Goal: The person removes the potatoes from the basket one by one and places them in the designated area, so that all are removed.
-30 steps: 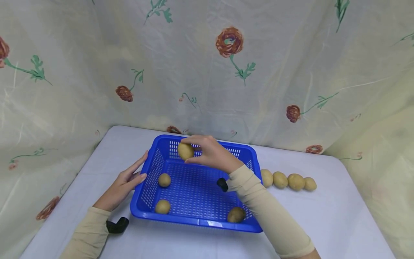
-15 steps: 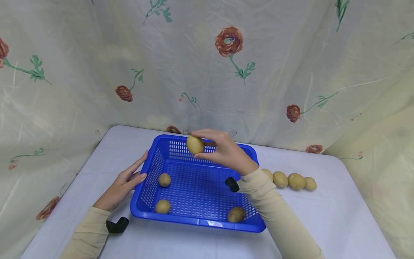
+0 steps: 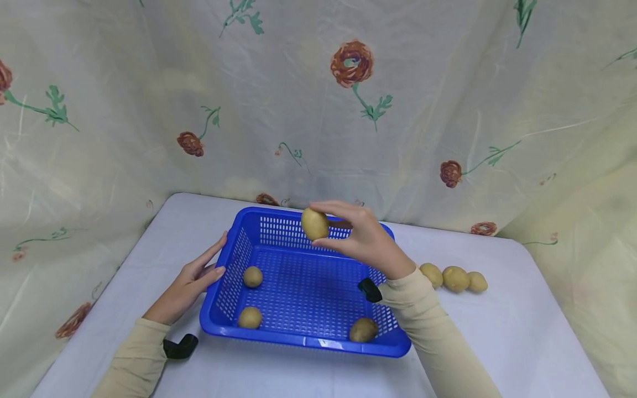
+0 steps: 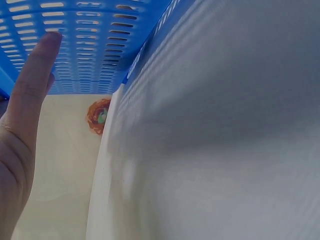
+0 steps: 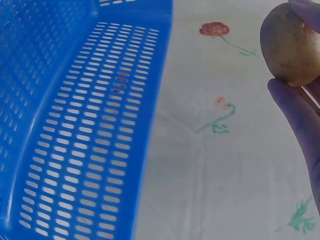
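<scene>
Nearest me, my left hand (image 3: 186, 287) lies flat, fingers straight against the basket (image 3: 298, 340) wall; if it slackens I judge the basket could slide. Inside the basket lie three potatoes (image 3: 250, 317). Farther back, my right hand (image 3: 365, 240) pinches a potato (image 3: 315, 223) by fingertips, in the air above the far rim; that light grip could let it drop. More potatoes (image 3: 455, 278) line the table (image 3: 522, 342) to the right.

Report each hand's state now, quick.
Left hand: open, straight fingers resting against the blue basket.
Right hand: holding a potato above the basket.
</scene>
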Demonstrator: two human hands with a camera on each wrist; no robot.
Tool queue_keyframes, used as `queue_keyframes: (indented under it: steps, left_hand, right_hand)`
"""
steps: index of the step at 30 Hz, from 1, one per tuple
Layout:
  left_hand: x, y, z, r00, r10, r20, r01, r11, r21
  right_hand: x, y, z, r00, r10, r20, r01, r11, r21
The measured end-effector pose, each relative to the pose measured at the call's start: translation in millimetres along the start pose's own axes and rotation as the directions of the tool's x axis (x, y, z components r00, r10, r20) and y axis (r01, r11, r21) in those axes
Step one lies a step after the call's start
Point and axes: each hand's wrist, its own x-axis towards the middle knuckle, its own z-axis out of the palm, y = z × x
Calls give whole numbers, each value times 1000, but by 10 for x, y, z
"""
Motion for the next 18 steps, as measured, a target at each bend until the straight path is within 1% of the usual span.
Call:
queue_keyframes:
  steps: [7, 12, 18]
  left_hand:
    - [-7, 18, -6, 1000, -8, 1, 8, 1000, -4]
    - [-4, 20, -8, 1000, -8, 3, 8, 1000, 0]
    - [-10, 24, -9, 1000, -5, 5, 5, 1000, -2]
  right_hand:
    - [-121, -56, -136, 997, -6, -79, 8, 1000, 27]
    - [-238, -85, -228, 991, -8, -136, 10, 1000, 17]
    - [-373, -90, -321, 983, -25, -183, 25, 1000, 0]
